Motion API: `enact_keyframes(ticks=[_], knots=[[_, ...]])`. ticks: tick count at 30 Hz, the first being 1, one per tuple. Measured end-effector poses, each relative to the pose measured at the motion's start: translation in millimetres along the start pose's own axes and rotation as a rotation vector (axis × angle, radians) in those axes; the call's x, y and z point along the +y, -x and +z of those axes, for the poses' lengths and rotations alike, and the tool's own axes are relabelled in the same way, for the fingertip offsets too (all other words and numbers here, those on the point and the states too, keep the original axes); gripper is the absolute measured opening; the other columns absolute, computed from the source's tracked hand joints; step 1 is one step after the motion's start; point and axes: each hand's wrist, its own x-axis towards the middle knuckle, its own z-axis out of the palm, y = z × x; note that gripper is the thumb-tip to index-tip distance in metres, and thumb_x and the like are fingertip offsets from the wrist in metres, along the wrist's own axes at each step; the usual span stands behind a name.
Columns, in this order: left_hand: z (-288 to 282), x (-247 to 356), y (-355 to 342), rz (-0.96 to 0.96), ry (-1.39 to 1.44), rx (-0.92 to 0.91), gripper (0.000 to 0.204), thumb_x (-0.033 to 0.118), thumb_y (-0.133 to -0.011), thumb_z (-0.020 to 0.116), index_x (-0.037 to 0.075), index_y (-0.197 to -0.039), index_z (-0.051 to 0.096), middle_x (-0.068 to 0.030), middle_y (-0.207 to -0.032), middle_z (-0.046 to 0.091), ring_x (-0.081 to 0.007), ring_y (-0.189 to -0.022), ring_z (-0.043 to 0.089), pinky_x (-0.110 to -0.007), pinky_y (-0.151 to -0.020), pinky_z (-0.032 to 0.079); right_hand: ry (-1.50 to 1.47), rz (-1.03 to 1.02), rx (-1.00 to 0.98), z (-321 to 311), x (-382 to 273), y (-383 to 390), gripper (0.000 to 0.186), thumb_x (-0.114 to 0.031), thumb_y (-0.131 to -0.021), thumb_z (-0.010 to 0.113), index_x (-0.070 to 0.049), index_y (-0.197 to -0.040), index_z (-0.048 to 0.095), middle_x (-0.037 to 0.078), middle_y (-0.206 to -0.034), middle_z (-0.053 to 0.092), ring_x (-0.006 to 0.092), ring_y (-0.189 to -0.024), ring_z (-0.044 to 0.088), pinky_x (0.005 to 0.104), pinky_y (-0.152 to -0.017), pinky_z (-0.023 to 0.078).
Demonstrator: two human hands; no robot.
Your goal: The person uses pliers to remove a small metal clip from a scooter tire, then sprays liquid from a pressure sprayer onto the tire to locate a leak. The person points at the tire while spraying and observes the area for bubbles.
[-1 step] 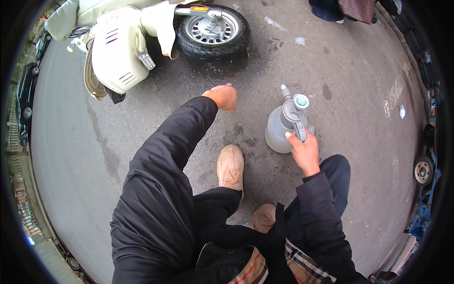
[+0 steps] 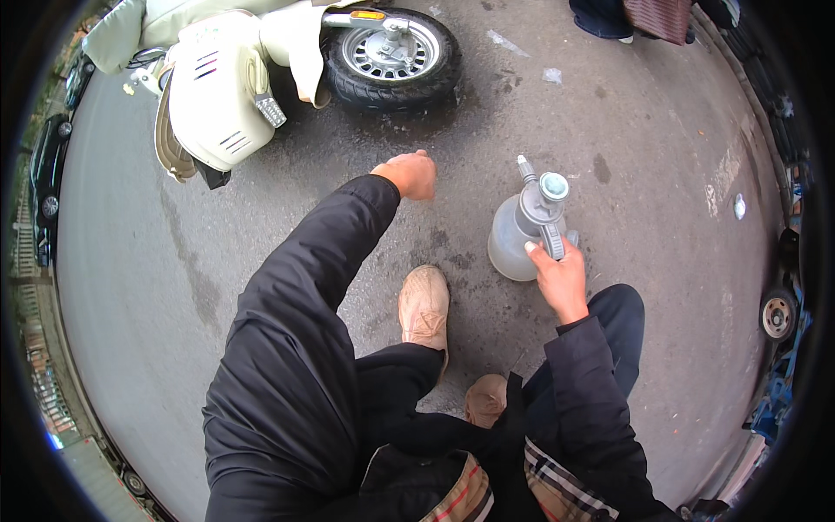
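Note:
A translucent grey pump sprayer (image 2: 511, 239) with a grey head, a round pale cap and a nozzle facing away from me is at centre right. My right hand (image 2: 564, 283) is wrapped round its grey handle, thumb on the near side. My left hand (image 2: 410, 176) is held out over the pavement with its fingers curled; its palm side is hidden, so I cannot make out anything in it. Beyond it a cream scooter (image 2: 222, 91) lies on its side. Its wheel (image 2: 396, 94), with black tyre and silver rim, looks wet, and the ground beneath is dark and damp.
Grey pavement (image 2: 687, 348) surrounds my beige shoes (image 2: 424, 304). Plastic scraps (image 2: 552, 76) lie beyond the sprayer. Another person's dark-clad leg (image 2: 600, 17) shows at the far right, by a brownish-red bag (image 2: 657, 19). Parked vehicles line both sides, including a dark car (image 2: 48, 183) at left.

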Motion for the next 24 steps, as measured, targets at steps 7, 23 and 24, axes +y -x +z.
enact_keyframes(ticks=[7,23,24], knots=[[-1.8,-8.9,2.8,-0.061,0.076,0.068,0.049,0.033,-0.085,0.071,0.001,-0.123,0.069,-0.0318,-0.156,0.041,-0.0412,-0.131,0.059,-0.047,-0.107,0.05,-0.013,0.022,0.027,1.1,-4.1,-1.7,0.025,-0.022,-0.091,0.075,0.002,-0.093,0.069,0.0,-0.077,0.064,0.0091,-0.072,0.056,0.0299,-0.069,0.046],[-2.9,17.4,-24.0,0.009,0.068,0.09,0.047,0.028,-0.083,0.069,-0.001,-0.12,0.069,-0.0305,-0.155,0.042,-0.0426,-0.126,0.061,-0.047,-0.106,0.05,0.09,-0.011,-0.002,5.1,-16.9,2.2,0.03,-0.024,-0.09,0.075,0.004,-0.102,0.073,0.004,-0.076,0.068,0.0114,-0.071,0.058,0.0329,-0.069,0.048],[-6.5,22.3,-25.4,0.01,0.07,0.09,0.047,0.029,-0.084,0.069,-0.001,-0.12,0.069,-0.0301,-0.156,0.042,-0.0426,-0.126,0.061,-0.047,-0.106,0.05,0.089,0.014,-0.01,5.1,-17.0,2.3,0.03,-0.024,-0.09,0.075,0.003,-0.102,0.073,0.004,-0.077,0.068,0.0116,-0.071,0.059,0.0329,-0.07,0.049]])
